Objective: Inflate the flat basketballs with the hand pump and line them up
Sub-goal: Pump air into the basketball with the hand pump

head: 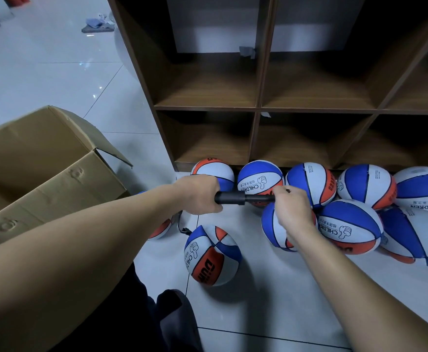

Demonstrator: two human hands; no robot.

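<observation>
Here both hands grip the pump [243, 198] (held level).

Both forearms are showing bare from the frame edge to the wrists; no sleeves, watch, rings or gloves are appearing on either. The left hand [199, 194] and right hand [290, 209] are likewise showing bare. The person is wearing dark trousers [131, 316], navy to black, the fabric creasing in soft folds at about 6 o'clock in the head view. One rounded dark fold is bulging toward 5 o'clock.
</observation>
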